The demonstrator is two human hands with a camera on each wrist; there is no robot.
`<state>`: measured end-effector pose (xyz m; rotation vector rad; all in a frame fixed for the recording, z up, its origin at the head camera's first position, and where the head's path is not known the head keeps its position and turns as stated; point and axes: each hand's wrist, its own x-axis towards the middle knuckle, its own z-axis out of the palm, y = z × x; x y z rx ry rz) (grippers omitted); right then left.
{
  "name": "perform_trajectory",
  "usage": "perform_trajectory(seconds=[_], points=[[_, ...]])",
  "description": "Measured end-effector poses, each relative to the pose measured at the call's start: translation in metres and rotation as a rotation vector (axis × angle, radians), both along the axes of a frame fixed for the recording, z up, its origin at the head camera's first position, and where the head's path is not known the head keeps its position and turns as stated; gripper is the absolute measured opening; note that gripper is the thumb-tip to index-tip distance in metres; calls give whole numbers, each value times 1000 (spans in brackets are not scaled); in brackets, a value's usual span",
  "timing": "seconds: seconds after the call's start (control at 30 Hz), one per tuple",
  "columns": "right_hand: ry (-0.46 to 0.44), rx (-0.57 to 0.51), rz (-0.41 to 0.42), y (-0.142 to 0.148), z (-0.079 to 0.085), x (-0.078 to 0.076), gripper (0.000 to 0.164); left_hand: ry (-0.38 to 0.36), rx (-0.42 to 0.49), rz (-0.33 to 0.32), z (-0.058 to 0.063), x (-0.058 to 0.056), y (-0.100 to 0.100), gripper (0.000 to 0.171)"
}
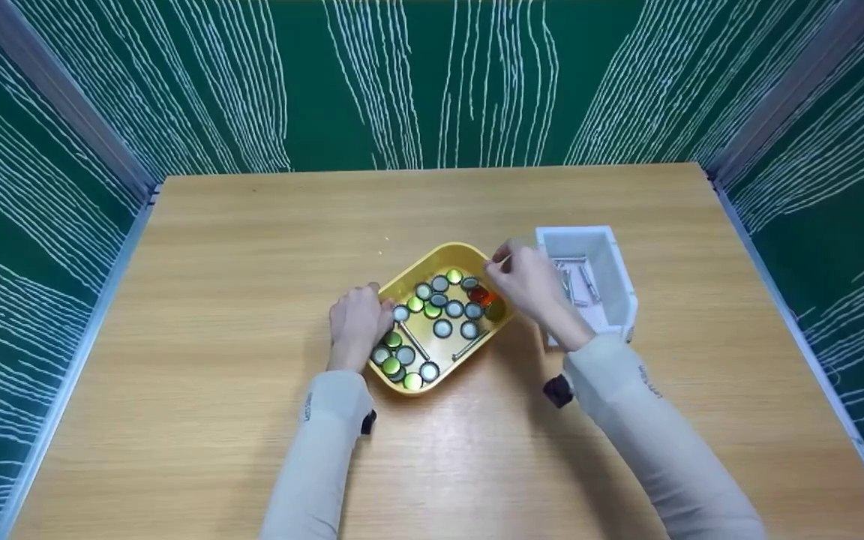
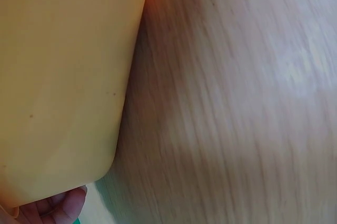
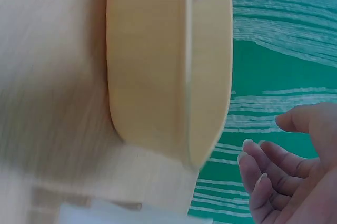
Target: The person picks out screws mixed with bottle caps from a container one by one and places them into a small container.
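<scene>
A yellow plastic tub (image 1: 453, 249) sits at an angle on the table in the head view. In it lie several bottle caps (image 1: 442, 328), some green side up, others showing grey insides, along with a long screw (image 1: 414, 342), a second screw (image 1: 469, 345) by the near wall and a red-orange piece (image 1: 481, 296). My left hand (image 1: 358, 322) grips the tub's left edge, thumb over the rim; its fingertips (image 2: 71, 205) show against the outer wall in the left wrist view. Over the tub's right corner hovers my right hand (image 1: 529, 281), fingers loosely bent, thumb apart, nothing between them.
A white bin (image 1: 616, 281) holding several screws (image 1: 588, 281) stands just right of the tub, partly behind my right wrist. The wooden table (image 1: 267, 240) is bounded by green panels with white lines (image 1: 432, 90). Small light crumbs lie behind the tub.
</scene>
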<state>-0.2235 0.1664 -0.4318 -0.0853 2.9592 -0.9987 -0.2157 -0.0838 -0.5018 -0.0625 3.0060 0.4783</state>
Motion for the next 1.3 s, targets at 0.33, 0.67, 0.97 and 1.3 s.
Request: perform_trajectory(seconds=[0.33, 0.67, 0.97, 1.3], points=[[-18, 53, 147, -46, -23, 11, 21, -3, 4, 7, 1, -1, -1, 36], [-34, 145, 278, -80, -50, 27, 19, 41, -2, 8, -1, 0, -1, 33], [-133, 287, 243, -96, -63, 35, 23, 29, -10, 6, -1, 0, 0, 35], [-144, 428, 233, -100, -67, 37, 30, 25, -6, -2, 1, 1, 0, 34]])
